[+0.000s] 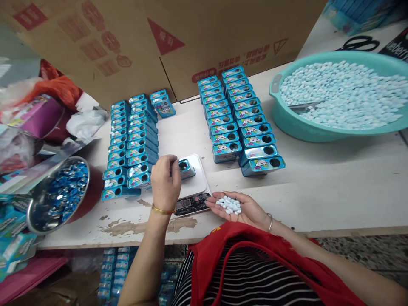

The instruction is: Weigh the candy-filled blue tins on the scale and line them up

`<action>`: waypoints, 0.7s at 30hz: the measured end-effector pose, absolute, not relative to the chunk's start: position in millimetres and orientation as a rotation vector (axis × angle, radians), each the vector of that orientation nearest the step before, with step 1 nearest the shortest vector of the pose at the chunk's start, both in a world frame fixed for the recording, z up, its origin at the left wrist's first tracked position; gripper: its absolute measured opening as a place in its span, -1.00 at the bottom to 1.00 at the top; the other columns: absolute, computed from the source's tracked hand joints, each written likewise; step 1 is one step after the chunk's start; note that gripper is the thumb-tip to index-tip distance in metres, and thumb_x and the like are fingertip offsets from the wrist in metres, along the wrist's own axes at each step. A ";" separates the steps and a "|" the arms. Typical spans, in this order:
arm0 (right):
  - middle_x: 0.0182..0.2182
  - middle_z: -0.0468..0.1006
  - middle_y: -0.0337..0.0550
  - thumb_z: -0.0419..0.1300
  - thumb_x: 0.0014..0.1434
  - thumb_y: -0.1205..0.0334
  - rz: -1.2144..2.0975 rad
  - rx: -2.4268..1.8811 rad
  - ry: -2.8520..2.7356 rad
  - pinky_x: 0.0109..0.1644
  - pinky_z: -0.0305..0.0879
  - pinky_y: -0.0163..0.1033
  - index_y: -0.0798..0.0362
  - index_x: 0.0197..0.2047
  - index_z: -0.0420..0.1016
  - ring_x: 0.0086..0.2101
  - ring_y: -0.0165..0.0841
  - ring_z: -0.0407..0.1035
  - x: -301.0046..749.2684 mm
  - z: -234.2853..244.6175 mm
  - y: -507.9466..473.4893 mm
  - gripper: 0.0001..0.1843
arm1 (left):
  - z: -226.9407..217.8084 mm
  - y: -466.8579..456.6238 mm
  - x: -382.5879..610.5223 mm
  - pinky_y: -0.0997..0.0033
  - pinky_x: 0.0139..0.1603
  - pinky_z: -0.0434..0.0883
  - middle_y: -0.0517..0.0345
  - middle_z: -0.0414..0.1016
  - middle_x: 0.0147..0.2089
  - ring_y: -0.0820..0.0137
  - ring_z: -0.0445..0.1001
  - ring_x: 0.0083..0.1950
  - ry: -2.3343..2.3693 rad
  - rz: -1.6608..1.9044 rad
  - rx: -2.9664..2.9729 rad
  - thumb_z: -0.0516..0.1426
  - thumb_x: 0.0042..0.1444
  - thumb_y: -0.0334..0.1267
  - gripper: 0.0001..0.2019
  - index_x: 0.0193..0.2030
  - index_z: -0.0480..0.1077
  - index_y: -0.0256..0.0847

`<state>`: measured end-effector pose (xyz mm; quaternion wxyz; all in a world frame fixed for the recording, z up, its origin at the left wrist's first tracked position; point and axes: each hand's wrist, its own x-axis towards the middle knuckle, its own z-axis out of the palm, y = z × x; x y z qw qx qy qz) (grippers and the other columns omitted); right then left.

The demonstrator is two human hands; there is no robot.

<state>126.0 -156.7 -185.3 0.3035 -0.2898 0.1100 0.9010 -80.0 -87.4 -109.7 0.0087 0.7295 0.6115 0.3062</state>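
1. One scale, seven o'clock: weighing, apparently.
2. Right hand, five o'clock: palm spread beneath candies.
3. Left hand, eight o'clock: fingers curled; cannot tell if pinching.
4. Tin, on scale, eight o'clock.
5. Candies: adding likely calls for careful aim.

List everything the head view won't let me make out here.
All in the head view:
Readout on the scale: too small and blurred to read surely.
Whether the left hand pinches anything: the hand itself hides it.
Part of the tin on the scale: behind the left hand.
Tool in the basin: partly buried under pale pieces.
Basin's right side: cut off by the right edge.
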 end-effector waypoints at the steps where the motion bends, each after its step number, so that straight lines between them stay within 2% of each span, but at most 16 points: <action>1: -0.11 0.58 0.16 0.02 0.24 0.31 2.385 -0.765 0.294 0.05 0.40 -0.21 0.28 -0.07 0.43 -0.07 -0.25 0.49 125.9 -185.3 -156.7 -0.71 | -108.2 -87.8 -77.9 0.38 -0.23 0.29 0.12 0.43 -0.29 0.41 0.40 -0.27 1.911 0.988 2.288 0.00 0.25 -0.29 -0.89 -0.23 0.31 -0.22; 4: -0.13 0.58 0.16 0.02 0.24 0.30 2.386 -0.758 0.310 0.00 0.43 -0.21 0.29 -0.06 0.42 -0.09 -0.24 0.50 125.2 -183.8 -155.8 -0.71 | -103.3 -99.0 -64.2 0.34 -0.20 0.25 0.14 0.43 -0.31 0.40 0.39 -0.25 1.793 0.972 2.407 0.01 0.25 -0.32 -0.92 -0.23 0.31 -0.21; 6: -0.21 0.61 0.13 0.00 0.26 0.31 2.379 -0.732 0.331 -0.05 0.46 -0.21 0.29 -0.10 0.43 -0.16 -0.27 0.53 124.4 -182.1 -154.4 -0.72 | -102.0 -113.7 -50.6 0.32 -0.20 0.23 0.15 0.43 -0.31 0.39 0.38 -0.25 1.537 0.753 2.532 0.00 0.25 -0.34 -0.91 -0.23 0.33 -0.19; 9: -0.40 0.62 -0.02 -0.05 0.28 0.34 2.356 -0.695 0.372 -0.11 0.48 -0.22 0.25 -0.20 0.44 -0.36 -0.37 0.55 123.9 -180.2 -152.5 -0.74 | -103.4 -131.2 -39.8 0.27 -0.11 0.25 0.08 0.44 -0.14 0.33 0.38 -0.11 1.203 0.441 2.620 0.03 0.24 -0.28 -0.85 -0.09 0.35 -0.12; 12: -0.36 0.63 0.00 -0.04 0.27 0.32 2.382 -0.685 0.355 -0.10 0.47 -0.22 0.25 -0.16 0.43 -0.30 -0.34 0.56 125.1 -180.9 -152.2 -0.73 | -105.3 -125.8 -57.5 0.11 0.06 0.21 -0.08 0.32 0.12 0.14 0.28 0.12 1.445 0.538 2.662 0.14 0.14 -0.10 -0.55 0.16 0.22 -0.08; 14: -0.29 0.62 0.06 -0.01 0.25 0.31 2.397 -0.663 0.330 -0.08 0.46 -0.23 0.27 -0.13 0.43 -0.21 -0.29 0.55 126.3 -183.4 -152.9 -0.73 | -105.5 -111.4 -79.3 0.04 0.06 0.18 -0.18 0.28 0.16 0.02 0.24 0.16 1.744 0.567 2.666 0.19 0.06 0.03 -0.36 0.23 0.15 -0.13; 15: -0.28 0.62 0.08 0.00 0.24 0.30 2.397 -0.647 0.323 -0.07 0.45 -0.23 0.27 -0.13 0.43 -0.19 -0.28 0.55 126.9 -185.2 -153.3 -0.74 | -105.3 -103.6 -88.9 0.06 0.02 0.18 -0.18 0.32 0.12 0.02 0.28 0.12 1.816 0.512 2.681 0.18 0.06 0.03 -0.37 0.22 0.15 -0.15; 19: -0.28 0.62 0.12 0.06 0.21 0.29 2.397 -0.595 0.298 -0.06 0.43 -0.22 0.29 -0.15 0.43 -0.21 -0.28 0.55 127.9 -193.9 -154.1 -0.75 | -102.4 -84.7 -92.2 0.18 -0.12 0.15 0.02 0.48 -0.18 0.19 0.40 -0.16 1.712 0.347 2.809 0.12 0.15 -0.16 -0.69 0.02 0.30 -0.16; 21: -0.29 0.62 0.14 0.07 0.19 0.28 2.396 -0.585 0.298 -0.08 0.43 -0.22 0.30 -0.17 0.44 -0.22 -0.26 0.55 128.2 -197.1 -154.0 -0.74 | -102.1 -83.3 -71.0 0.17 -0.10 0.14 0.04 0.49 -0.17 0.22 0.41 -0.16 1.578 0.415 2.833 0.13 0.15 -0.19 -0.71 0.00 0.31 -0.16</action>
